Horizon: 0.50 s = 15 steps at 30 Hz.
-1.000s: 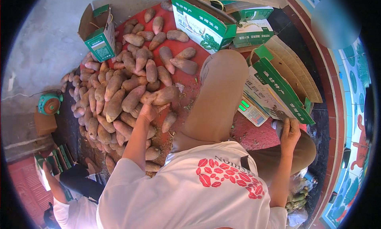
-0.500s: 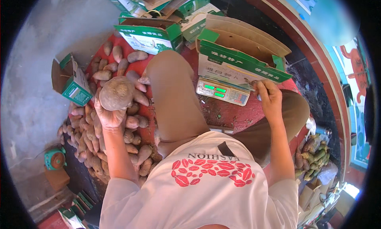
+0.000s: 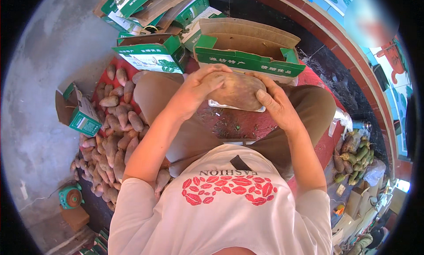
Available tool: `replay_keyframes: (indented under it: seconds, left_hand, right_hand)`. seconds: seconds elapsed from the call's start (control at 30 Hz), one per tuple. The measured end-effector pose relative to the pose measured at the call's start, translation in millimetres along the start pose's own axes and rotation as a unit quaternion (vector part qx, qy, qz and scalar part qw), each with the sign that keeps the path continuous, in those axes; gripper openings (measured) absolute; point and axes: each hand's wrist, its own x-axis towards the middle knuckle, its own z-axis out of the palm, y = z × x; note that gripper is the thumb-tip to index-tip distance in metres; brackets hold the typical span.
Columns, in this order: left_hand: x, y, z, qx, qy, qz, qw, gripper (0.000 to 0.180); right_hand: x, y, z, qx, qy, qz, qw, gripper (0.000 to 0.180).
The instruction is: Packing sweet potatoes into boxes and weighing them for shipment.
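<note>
Both hands hold one large brown sweet potato point(image 3: 238, 92) over my lap. My left hand point(image 3: 198, 88) wraps its left side, and my right hand point(image 3: 279, 105) grips its right end with the thumb on top. Beneath it shows only the near edge of a white scale point(image 3: 216, 104); the display and keys are hidden. Just beyond stands an open green and white carton point(image 3: 249, 63). Left of my legs lies a large heap of sweet potatoes point(image 3: 110, 151) on a red cloth point(image 3: 118, 82).
Another open carton point(image 3: 152, 56) stands far left of centre, with flattened cartons point(image 3: 170, 12) piled behind. A small open box point(image 3: 84, 116) borders the heap. Green radishes point(image 3: 363, 153) lie at right beside a plastic bag point(image 3: 374, 172). A teal round device point(image 3: 70, 196) sits at lower left.
My left hand has carried the large sweet potato from above the heap to in front of the carton. My right hand has left the scale's right end and now grips the sweet potato too.
</note>
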Motion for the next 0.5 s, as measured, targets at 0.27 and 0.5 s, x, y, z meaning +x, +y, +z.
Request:
replay_keyframes:
  seconds: [0.27, 0.5]
  left_hand:
    - [31.6, -38.6, 10.4, 0.152, 0.013, -0.012, 0.988, 0.032]
    - [46.5, -38.0, -10.9, 0.502, 0.042, 0.109, 0.857, 0.032]
  right_hand:
    - [-7.1, 31.9, -15.8, 0.017, 0.045, 0.065, 0.997, 0.065]
    - [-20.5, 37.6, -45.0, -0.338, 0.037, 0.099, 0.935, 0.061]
